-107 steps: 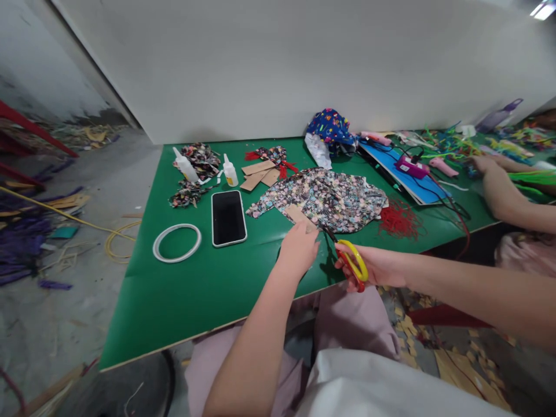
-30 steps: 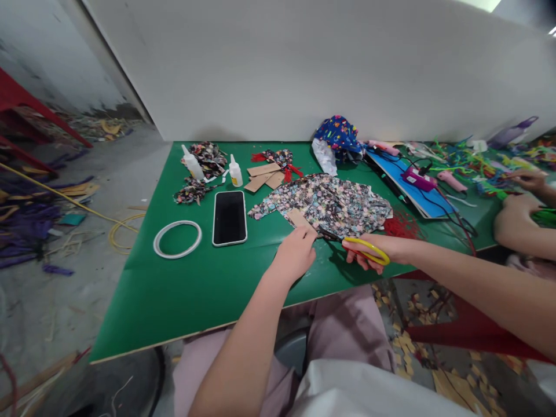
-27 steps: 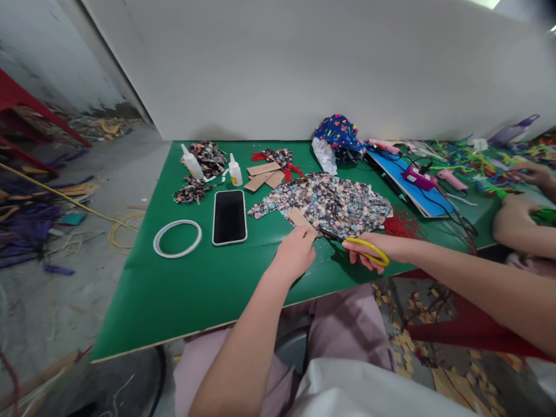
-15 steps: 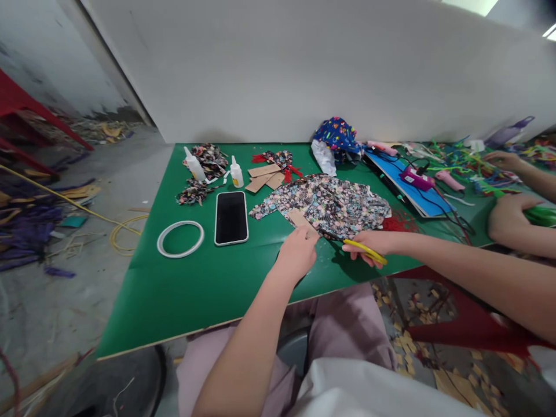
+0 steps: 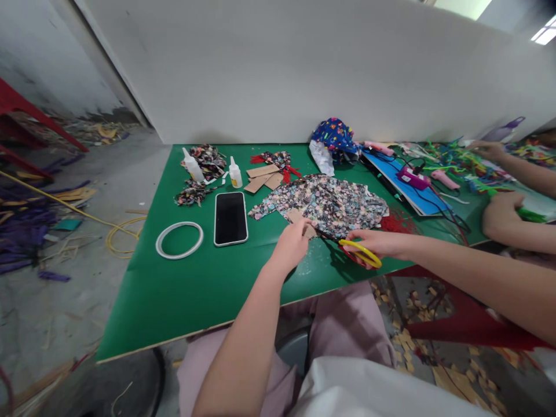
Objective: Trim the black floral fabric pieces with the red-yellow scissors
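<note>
My left hand (image 5: 290,245) pinches a brown cardboard piece (image 5: 299,218) at the near edge of a flowered cloth (image 5: 330,200) spread on the green table (image 5: 208,284). My right hand (image 5: 372,242) grips scissors with yellow and red handles (image 5: 361,253); their blades point left toward the cardboard and cloth edge. Both hands sit close together near the table's front edge.
A black phone (image 5: 230,218), a white ring (image 5: 179,240), two glue bottles (image 5: 235,173), cardboard strips (image 5: 263,178) and cloth scraps (image 5: 204,159) lie to the left. Blue cloth (image 5: 335,135), a glue gun (image 5: 412,178) and red threads (image 5: 399,221) lie right. Another person's hands (image 5: 499,211) work at far right.
My left hand has lifted its fingers onto the cardboard piece and pinches it. The scissors have turned from lying flat to more upright, staying beside the cloth edge.
</note>
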Motion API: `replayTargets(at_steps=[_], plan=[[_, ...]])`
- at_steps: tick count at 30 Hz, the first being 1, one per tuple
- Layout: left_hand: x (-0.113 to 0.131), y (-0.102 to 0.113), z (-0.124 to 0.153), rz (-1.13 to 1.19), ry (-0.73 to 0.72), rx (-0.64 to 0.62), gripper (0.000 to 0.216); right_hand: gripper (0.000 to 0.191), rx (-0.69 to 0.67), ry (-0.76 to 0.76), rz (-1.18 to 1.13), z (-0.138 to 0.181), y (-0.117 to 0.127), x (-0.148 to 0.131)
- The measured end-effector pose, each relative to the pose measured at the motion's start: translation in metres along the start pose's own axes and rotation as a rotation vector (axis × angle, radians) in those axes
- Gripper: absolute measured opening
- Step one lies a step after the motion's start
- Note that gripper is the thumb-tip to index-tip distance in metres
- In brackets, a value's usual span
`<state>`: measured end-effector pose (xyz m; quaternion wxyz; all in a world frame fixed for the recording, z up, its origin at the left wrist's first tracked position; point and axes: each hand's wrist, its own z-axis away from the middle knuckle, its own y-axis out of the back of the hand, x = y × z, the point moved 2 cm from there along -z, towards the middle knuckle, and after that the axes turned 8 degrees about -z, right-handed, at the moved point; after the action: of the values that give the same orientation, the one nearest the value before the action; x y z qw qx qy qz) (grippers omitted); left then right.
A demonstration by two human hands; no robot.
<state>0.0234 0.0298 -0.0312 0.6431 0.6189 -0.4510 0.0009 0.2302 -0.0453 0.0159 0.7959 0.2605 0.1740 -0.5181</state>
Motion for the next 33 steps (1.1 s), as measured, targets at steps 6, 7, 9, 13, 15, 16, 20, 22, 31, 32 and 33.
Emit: replayTargets(at_steps=[6, 7, 9, 13, 15, 16, 20, 22, 31, 32, 33], plan=[[-0.01, 0.023, 0.0, -0.084, 0.117, 0.141, 0.046, 0.054, -0.028, 0.054, -0.088, -0.001, 0.002, 0.008], [-0.007, 0.021, 0.002, -0.108, 0.089, 0.127, 0.044, 0.053, -0.036, 0.061, -0.092, -0.001, 0.002, 0.009], [0.002, 0.012, 0.005, -0.158, 0.0, 0.071, 0.037, 0.052, -0.051, 0.067, -0.091, 0.0, 0.0, 0.009], [0.019, -0.013, 0.012, -0.256, -0.091, -0.023, 0.031, 0.055, -0.073, 0.053, -0.075, 0.002, -0.005, 0.007], [0.021, -0.019, 0.014, -0.295, -0.093, -0.04, 0.029, 0.058, -0.091, 0.043, -0.068, 0.005, -0.007, 0.007], [0.021, -0.02, 0.014, -0.31, -0.095, -0.047, 0.029, 0.059, -0.099, 0.04, -0.065, 0.006, -0.008, 0.007], [0.019, -0.019, 0.014, -0.343, -0.105, -0.061, 0.03, 0.054, -0.111, 0.042, -0.066, 0.01, -0.01, 0.005], [0.02, -0.018, 0.013, -0.351, -0.106, -0.063, 0.03, 0.054, -0.116, 0.041, -0.069, 0.011, -0.011, 0.003], [0.02, -0.017, 0.014, -0.367, -0.115, -0.058, 0.026, 0.052, -0.069, 0.091, -0.149, -0.001, -0.011, 0.0], [0.02, -0.017, 0.014, -0.368, -0.115, -0.057, 0.026, 0.052, -0.058, 0.097, -0.155, -0.002, -0.011, 0.0], [0.02, -0.016, 0.014, -0.369, -0.115, -0.057, 0.026, 0.052, -0.047, 0.102, -0.158, -0.003, -0.01, 0.0]])
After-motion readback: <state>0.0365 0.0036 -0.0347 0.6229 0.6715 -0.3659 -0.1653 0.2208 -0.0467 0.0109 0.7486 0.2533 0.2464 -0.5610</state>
